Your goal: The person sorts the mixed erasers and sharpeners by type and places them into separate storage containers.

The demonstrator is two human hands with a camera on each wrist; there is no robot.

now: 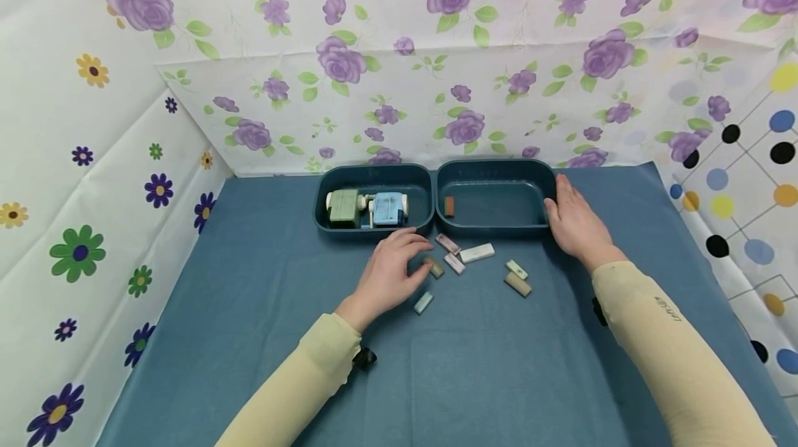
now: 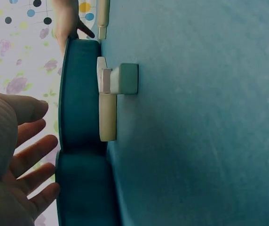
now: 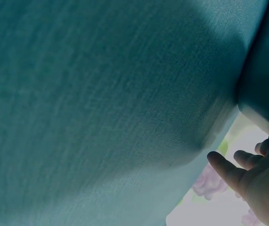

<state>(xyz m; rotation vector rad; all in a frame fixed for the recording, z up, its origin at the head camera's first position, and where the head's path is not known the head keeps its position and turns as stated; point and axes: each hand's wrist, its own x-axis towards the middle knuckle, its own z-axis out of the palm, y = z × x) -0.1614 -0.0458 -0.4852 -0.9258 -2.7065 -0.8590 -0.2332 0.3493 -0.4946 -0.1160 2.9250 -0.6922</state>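
Observation:
My left hand (image 1: pixel 391 268) hovers over the cloth just in front of two dark teal trays, fingers loosely bent, holding nothing. Near its fingertips lie a tan block (image 1: pixel 434 267) and a pale green block (image 1: pixel 423 303). Beyond them are a pinkish block (image 1: pixel 447 244), a small pale block (image 1: pixel 454 264) and a long white block (image 1: pixel 477 253). My right hand (image 1: pixel 576 222) rests against the outer end of the right tray (image 1: pixel 499 231), fingers stretched along it and thumb at the rim. In the right wrist view its fingers (image 3: pixel 226 172) are extended. A brown block (image 1: pixel 449 206) sits inside that tray.
The left tray (image 1: pixel 374 234) adjoins the right one and holds a green boxy object (image 1: pixel 344 208) and a blue one (image 1: pixel 388 209), both with white parts. A cream block (image 1: pixel 516 269) and an olive block (image 1: pixel 517 285) lie farther right. Flowered sheeting (image 1: pixel 399 114) stands behind.

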